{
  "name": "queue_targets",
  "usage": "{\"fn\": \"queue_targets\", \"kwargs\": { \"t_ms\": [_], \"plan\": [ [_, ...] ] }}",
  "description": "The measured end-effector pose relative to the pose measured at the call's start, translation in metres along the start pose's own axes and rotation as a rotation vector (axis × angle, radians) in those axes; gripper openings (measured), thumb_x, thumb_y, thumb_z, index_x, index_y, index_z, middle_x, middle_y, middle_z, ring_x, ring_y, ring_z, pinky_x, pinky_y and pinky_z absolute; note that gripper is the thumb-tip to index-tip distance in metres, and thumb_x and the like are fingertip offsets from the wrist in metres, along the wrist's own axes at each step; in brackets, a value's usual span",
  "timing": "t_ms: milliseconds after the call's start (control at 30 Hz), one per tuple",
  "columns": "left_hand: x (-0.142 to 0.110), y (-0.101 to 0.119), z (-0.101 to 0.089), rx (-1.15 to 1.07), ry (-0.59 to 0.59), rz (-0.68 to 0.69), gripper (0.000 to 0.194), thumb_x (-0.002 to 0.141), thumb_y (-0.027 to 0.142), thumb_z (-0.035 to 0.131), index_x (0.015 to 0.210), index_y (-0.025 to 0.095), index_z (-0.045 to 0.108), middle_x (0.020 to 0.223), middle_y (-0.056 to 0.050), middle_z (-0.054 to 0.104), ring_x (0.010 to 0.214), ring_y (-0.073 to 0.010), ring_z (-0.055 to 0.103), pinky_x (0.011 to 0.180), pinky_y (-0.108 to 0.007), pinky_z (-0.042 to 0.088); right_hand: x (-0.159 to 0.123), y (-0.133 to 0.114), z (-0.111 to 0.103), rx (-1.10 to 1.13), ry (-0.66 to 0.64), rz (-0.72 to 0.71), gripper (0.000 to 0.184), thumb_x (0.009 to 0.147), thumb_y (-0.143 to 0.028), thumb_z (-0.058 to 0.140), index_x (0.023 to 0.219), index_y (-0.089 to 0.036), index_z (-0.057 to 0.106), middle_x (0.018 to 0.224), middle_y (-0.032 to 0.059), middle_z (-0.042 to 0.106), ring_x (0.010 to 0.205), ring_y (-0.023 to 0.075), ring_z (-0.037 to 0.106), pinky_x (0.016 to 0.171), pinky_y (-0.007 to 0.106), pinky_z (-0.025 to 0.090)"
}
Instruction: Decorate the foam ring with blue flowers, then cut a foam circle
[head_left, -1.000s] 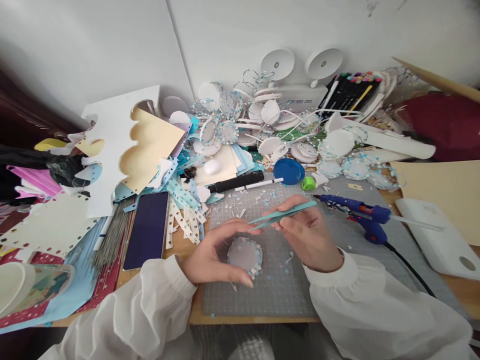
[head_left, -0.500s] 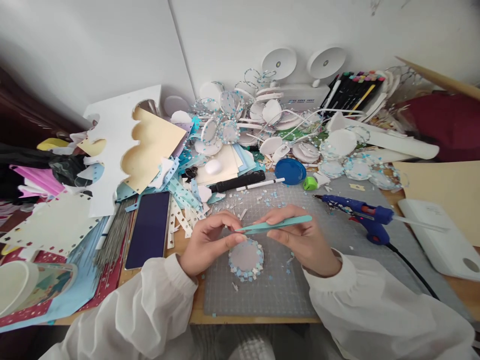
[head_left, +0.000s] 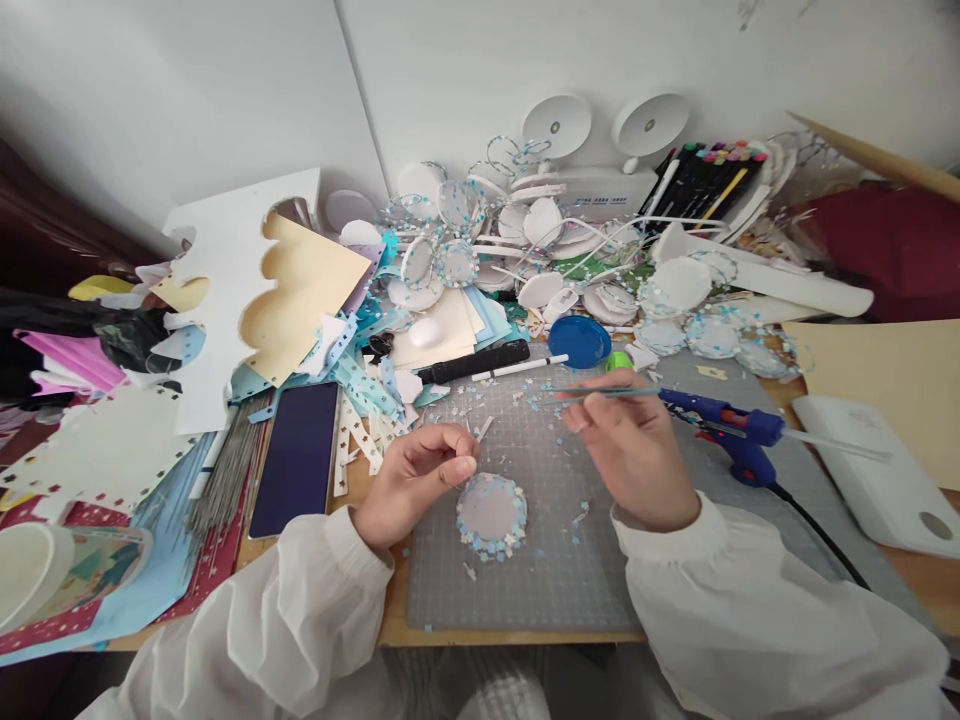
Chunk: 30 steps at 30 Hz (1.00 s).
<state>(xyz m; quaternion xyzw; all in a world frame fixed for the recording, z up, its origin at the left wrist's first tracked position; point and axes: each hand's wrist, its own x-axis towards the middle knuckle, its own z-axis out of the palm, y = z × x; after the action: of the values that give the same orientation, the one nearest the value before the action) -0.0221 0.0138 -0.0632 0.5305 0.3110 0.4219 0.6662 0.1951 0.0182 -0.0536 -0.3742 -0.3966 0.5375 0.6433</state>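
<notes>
Lying flat on the grey cutting mat (head_left: 555, 600), the round disc (head_left: 491, 508) is placed just in front of the left hand (head_left: 416, 480), probably so that its edge can be reached from all sides; its rim is crowded with tiny white and blue paper shapes, while its middle is left plain. The left hand is held low over the mat, beside the disc's upper left edge, and its thumb and forefinger are pressed together in a pinch; whether a tiny scrap is gripped between them cannot be told. By the right hand (head_left: 637, 445), a pair of teal tweezers (head_left: 611, 391) is held almost level between thumb and fingers, its points aimed leftward above the mat, a grip that seems suited to picking at small pieces. The points look narrowly parted, but they are blurred, and whether anything is caught there cannot be made out. Loose paper bits (head_left: 576, 540) are scattered over the mat, within easy reach. The blue glue gun (head_left: 724, 415) is set down beyond the right hand, its nozzle hidden, presumably kept handy on that side.
</notes>
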Motion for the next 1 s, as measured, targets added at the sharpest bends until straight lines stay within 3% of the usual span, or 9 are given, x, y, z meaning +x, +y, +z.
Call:
{"fn": "queue_targets", "kwargs": {
  "t_ms": [200, 400, 467, 533, 600, 700, 767, 900, 1000],
  "plan": [
    [-0.001, 0.001, -0.002, 0.152, 0.07, 0.078, 0.029, 0.087, 0.04, 0.057, 0.068, 0.018, 0.054, 0.065, 0.001, 0.048, 0.063, -0.012, 0.043, 0.061, -0.026, 0.035, 0.007, -0.001, -0.001, 0.16, 0.054, 0.19, 0.018, 0.077, -0.032, 0.068, 0.071, -0.022, 0.054, 0.069, -0.0035, 0.054, 0.058, 0.0091, 0.048, 0.055, 0.024, 0.043],
    [-0.002, 0.02, -0.006, 0.493, 0.233, 0.246, 0.046, 0.093, 0.038, 0.045, 0.051, 0.018, 0.047, 0.061, -0.001, 0.047, 0.063, -0.0143, 0.046, 0.065, -0.031, 0.038, 0.012, 0.006, -0.003, 0.144, 0.061, 0.235, 0.027, 0.076, -0.037, 0.065, 0.068, -0.021, 0.045, 0.065, -0.0026, 0.052, 0.06, 0.0105, 0.049, 0.055, 0.023, 0.044],
    [-0.004, 0.028, -0.008, 0.659, 0.331, 0.325, 0.031, 0.091, 0.034, 0.05, 0.066, 0.019, 0.059, 0.078, -0.003, 0.054, 0.077, -0.0161, 0.052, 0.075, -0.031, 0.041, 0.013, 0.007, -0.005, 0.15, 0.044, 0.232, 0.029, 0.076, -0.04, 0.064, 0.067, -0.022, 0.044, 0.064, -0.0026, 0.051, 0.06, 0.0112, 0.05, 0.055, 0.024, 0.045],
    [-0.01, 0.034, -0.008, 0.796, 0.366, 0.357, 0.016, 0.087, 0.031, 0.058, 0.099, 0.022, 0.062, 0.102, -0.005, 0.055, 0.092, -0.0177, 0.053, 0.083, -0.032, 0.043, 0.014, 0.008, -0.007, 0.162, 0.034, 0.227, 0.029, 0.077, -0.042, 0.062, 0.067, -0.022, 0.043, 0.064, -0.0027, 0.051, 0.059, 0.0112, 0.05, 0.055, 0.024, 0.045],
    [-0.018, 0.038, -0.003, 0.891, 0.265, 0.3, 0.037, 0.085, 0.033, 0.061, 0.119, 0.024, 0.052, 0.114, -0.007, 0.053, 0.098, -0.019, 0.054, 0.087, -0.034, 0.045, 0.014, 0.008, -0.008, 0.174, 0.026, 0.227, 0.03, 0.078, -0.044, 0.06, 0.066, -0.022, 0.043, 0.064, -0.0026, 0.051, 0.057, 0.0108, 0.049, 0.055, 0.025, 0.044],
    [-0.032, 0.035, 0.013, 1.044, 0.035, 0.181, 0.05, 0.079, 0.042, 0.066, 0.123, 0.023, 0.05, 0.123, -0.01, 0.053, 0.113, -0.0252, 0.051, 0.096, -0.041, 0.043, 0.013, 0.009, -0.009, 0.187, 0.017, 0.23, 0.03, 0.077, -0.043, 0.06, 0.065, -0.021, 0.042, 0.064, -0.0023, 0.051, 0.056, 0.0104, 0.048, 0.055, 0.024, 0.043],
    [-0.037, 0.029, 0.024, 1.129, -0.038, 0.147, 0.057, 0.075, 0.046, 0.07, 0.122, 0.021, 0.051, 0.123, -0.012, 0.054, 0.116, -0.029, 0.049, 0.099, -0.046, 0.041, 0.012, 0.009, -0.009, 0.189, 0.005, 0.231, 0.029, 0.075, -0.042, 0.061, 0.066, -0.021, 0.043, 0.063, -0.0026, 0.049, 0.056, 0.0104, 0.046, 0.054, 0.024, 0.042],
    [-0.041, 0.021, 0.037, 1.143, -0.009, 0.124, 0.04, 0.079, 0.041, 0.066, 0.112, 0.02, 0.055, 0.114, -0.011, 0.061, 0.108, -0.0276, 0.055, 0.094, -0.047, 0.044, 0.01, 0.007, -0.006, 0.179, -0.066, 0.247, 0.029, 0.074, -0.041, 0.062, 0.066, -0.021, 0.042, 0.057, -0.0062, 0.038, 0.05, 0.0083, 0.037, 0.051, 0.022, 0.038],
    [-0.043, 0.027, 0.04, 1.087, -0.005, 0.213, 0.043, 0.078, 0.037, 0.069, 0.114, 0.022, 0.051, 0.119, -0.01, 0.059, 0.113, -0.0261, 0.054, 0.096, -0.044, 0.044, 0.006, 0.005, -0.003, 0.142, -0.169, 0.296, 0.03, 0.076, -0.04, 0.061, 0.067, -0.021, 0.041, 0.054, -0.0091, 0.031, 0.041, 0.0053, 0.024, 0.043, 0.02, 0.029]
  ]
}}
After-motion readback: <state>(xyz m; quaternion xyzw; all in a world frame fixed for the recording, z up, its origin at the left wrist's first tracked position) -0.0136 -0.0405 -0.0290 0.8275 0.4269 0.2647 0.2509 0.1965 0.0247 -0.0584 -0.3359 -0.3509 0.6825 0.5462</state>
